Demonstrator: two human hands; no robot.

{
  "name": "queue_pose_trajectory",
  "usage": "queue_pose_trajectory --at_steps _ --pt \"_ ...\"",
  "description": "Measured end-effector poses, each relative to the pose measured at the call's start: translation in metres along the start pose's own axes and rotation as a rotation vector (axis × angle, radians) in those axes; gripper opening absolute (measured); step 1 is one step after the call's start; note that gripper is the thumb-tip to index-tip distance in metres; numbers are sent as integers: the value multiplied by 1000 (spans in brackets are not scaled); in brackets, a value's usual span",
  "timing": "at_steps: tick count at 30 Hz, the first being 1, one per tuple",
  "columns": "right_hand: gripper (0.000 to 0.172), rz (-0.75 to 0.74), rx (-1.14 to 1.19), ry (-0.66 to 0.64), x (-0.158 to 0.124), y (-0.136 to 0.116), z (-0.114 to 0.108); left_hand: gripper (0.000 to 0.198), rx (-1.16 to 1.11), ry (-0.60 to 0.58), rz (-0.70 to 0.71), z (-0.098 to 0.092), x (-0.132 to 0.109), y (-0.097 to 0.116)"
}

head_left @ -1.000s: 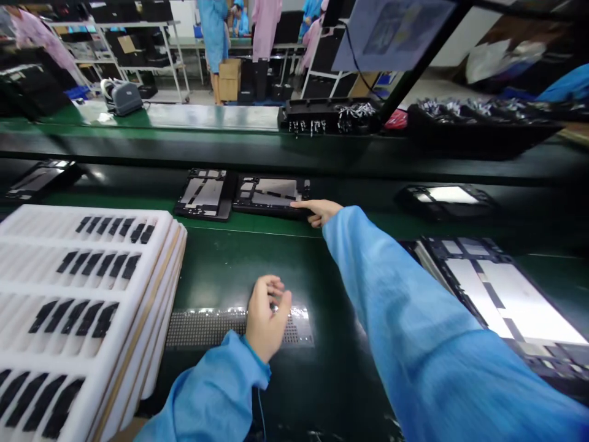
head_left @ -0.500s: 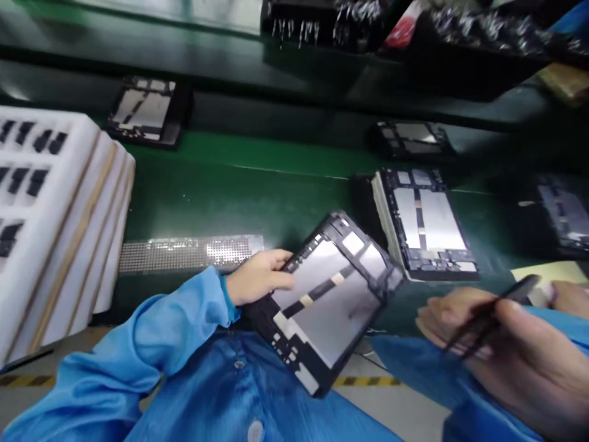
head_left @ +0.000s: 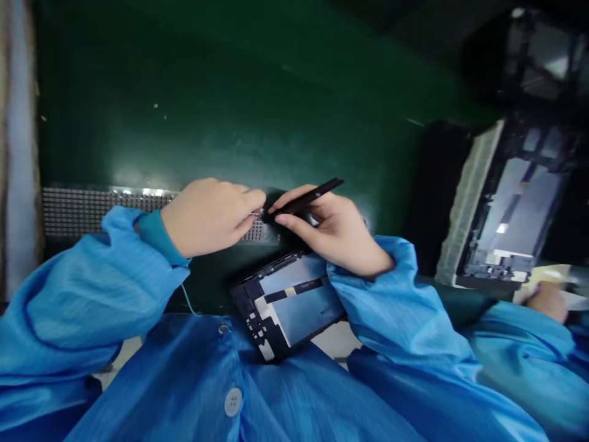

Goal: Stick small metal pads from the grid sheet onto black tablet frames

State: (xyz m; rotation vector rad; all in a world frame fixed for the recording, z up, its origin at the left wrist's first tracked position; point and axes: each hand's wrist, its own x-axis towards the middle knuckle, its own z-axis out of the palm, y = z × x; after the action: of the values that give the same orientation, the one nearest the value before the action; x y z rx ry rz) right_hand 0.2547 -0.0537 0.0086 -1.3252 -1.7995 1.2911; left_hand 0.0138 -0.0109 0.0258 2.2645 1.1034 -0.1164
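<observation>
My left hand (head_left: pixel 214 216) is closed over the right end of a strip of small square pads (head_left: pixel 99 212) lying on the green table. Its thumb and finger are pinched together; what is between them is too small to tell. A pair of black tweezers (head_left: pixel 307 195) is in my right hand (head_left: pixel 338 230), its tips meeting my left fingertips. Just below my hands, an opened tablet (head_left: pixel 294 301) with a silver-grey back and a dark cable rests tilted between the table edge and my blue coat. My right sleeve covers its right end.
To the right stands a stack of opened tablets (head_left: pixel 513 209) beside a black block (head_left: pixel 426 196). Another tablet (head_left: pixel 543 58) lies behind it. White foam trays (head_left: pixel 21 153) edge the left side. Another person's hand (head_left: pixel 547 301) is near a yellowish sheet (head_left: pixel 554 274) at right.
My left hand has let go of the tablet, which now rests against my coat, and moved onto the strip. My right hand has come left with the tweezers. The view has tipped down.
</observation>
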Motion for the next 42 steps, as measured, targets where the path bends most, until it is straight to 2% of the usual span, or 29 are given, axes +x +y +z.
queue_pose_trajectory --at_steps 4,12,15,17,19,21,24,26,29,32,36,39,42 --pt "16 -20 -23 -9 -7 -2 -1 22 164 -75 24 1 2 4" --pt "17 -54 -99 -37 -2 -2 -3 21 141 -64 -10 -4 2 4" --pt "16 -7 -44 -39 -5 -9 -7 24 173 -69 -24 -4 2 6" --pt "12 50 37 27 -20 -20 -3 25 189 -66 -28 -3 2 7" --pt "9 76 116 166 -46 -30 9 26 187 -54 -25 -2 2 7" --pt "7 72 128 323 -75 -37 31 27 173 -42 -18 -1 2 8" --pt "16 19 82 491 -106 -34 69 25 150 -26 -17 1 2 7" --pt "23 -38 74 531 -112 -29 86 24 129 -16 -31 1 2 7" --pt "28 -69 56 533 -106 -23 95 25 82 -2 -50 1 2 7" --pt "27 -69 49 529 -102 -24 93 25 78 -4 -51 0 2 8" --pt "31 -70 6 423 -106 -34 81 28 99 3 -36 0 2 9" --pt "30 -29 -55 362 -93 -41 58 26 72 23 -26 1 2 7" --pt "17 -6 -131 267 -60 -36 29 24 94 23 -6 2 2 4"
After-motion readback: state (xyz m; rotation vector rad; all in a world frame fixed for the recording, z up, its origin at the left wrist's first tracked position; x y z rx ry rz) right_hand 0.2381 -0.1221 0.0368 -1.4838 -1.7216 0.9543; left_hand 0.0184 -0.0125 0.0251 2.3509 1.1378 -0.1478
